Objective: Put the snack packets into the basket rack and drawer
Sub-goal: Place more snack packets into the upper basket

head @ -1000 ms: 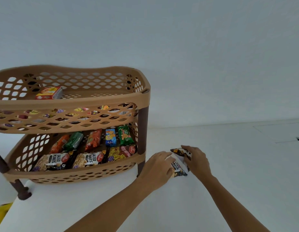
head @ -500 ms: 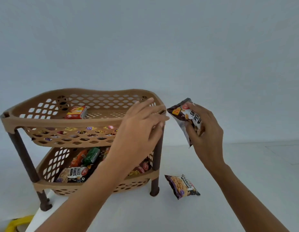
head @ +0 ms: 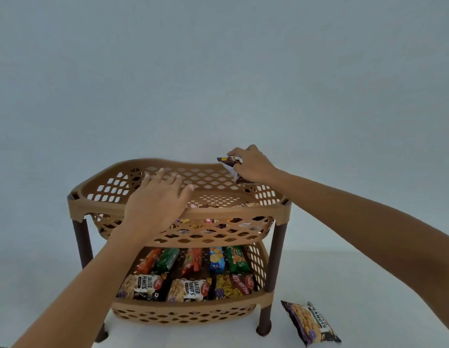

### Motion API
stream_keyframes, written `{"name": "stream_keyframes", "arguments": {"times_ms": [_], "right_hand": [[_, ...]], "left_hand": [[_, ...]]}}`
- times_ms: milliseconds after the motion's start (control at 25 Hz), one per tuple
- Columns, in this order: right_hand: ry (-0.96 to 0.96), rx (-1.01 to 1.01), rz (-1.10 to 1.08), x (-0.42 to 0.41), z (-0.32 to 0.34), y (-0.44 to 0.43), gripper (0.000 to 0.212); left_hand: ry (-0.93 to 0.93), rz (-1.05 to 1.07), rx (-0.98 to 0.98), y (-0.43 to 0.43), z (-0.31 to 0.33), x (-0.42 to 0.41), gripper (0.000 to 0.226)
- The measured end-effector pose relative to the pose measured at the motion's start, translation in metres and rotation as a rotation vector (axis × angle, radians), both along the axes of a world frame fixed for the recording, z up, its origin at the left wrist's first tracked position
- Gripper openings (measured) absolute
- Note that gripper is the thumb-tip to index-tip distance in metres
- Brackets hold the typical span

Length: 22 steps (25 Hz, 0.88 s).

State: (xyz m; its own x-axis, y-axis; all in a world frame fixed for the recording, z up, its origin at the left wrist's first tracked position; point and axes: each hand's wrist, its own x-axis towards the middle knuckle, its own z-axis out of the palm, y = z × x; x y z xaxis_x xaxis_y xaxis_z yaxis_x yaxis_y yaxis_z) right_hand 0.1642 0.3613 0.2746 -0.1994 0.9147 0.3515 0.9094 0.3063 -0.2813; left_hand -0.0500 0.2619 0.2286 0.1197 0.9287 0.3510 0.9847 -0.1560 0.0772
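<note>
A tan two-tier basket rack point(head: 278, 213) with dark brown legs stands on the white surface. My right hand point(head: 252, 165) grips a dark peanut packet point(head: 229, 164) over the back right corner of the top basket. My left hand point(head: 157, 203) reaches into the top basket at its left front, fingers spread, holding nothing. Small snacks lie in the top basket, partly hidden by my left hand. The lower basket holds several packets, among them salted peanuts packets point(head: 188, 288). One more peanut packet point(head: 311, 322) lies on the surface, right of the rack's front right leg.
A plain pale wall point(head: 218, 71) rises right behind the rack. The white surface point(head: 369, 285) extends to the right of the rack.
My right hand lifted a peanut packet from the surface up over the top basket's back right. My left hand rose from beside it into the top basket. The camera tilted down.
</note>
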Motion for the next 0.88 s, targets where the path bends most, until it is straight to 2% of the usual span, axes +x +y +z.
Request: {"name": "stream_keyframes", "arguments": {"times_ms": [120, 240, 320, 440, 520, 760, 880], "right_hand": [[-0.261, -0.14, -0.062, -0.023, -0.01, 0.025, 0.043], [-0.42, -0.264, -0.132, -0.038, -0.024, 0.038, 0.053], [-0.533, -0.352, -0.17, -0.043, -0.04, 0.043, 0.06], [-0.603, -0.458, -0.159, -0.042, -0.057, 0.048, 0.062], [-0.561, -0.541, -0.127, -0.041, -0.057, 0.049, 0.067], [-0.248, -0.721, -0.111, -0.039, -0.056, 0.054, 0.07], [-0.093, -0.482, -0.114, -0.04, -0.038, 0.044, 0.066]], "left_hand": [[0.112, -0.007, 0.008, 0.004, -0.004, -0.004, 0.058], [0.295, -0.072, 0.061, 0.0, -0.006, -0.007, 0.04], [0.44, -0.096, 0.077, -0.002, -0.006, -0.008, 0.039], [0.497, -0.082, 0.093, -0.001, -0.005, -0.007, 0.041], [0.503, -0.08, 0.109, 0.0, -0.005, -0.005, 0.04], [0.479, -0.109, 0.152, -0.002, -0.006, -0.006, 0.032], [0.421, -0.122, 0.138, -0.005, -0.004, -0.007, 0.021]]}}
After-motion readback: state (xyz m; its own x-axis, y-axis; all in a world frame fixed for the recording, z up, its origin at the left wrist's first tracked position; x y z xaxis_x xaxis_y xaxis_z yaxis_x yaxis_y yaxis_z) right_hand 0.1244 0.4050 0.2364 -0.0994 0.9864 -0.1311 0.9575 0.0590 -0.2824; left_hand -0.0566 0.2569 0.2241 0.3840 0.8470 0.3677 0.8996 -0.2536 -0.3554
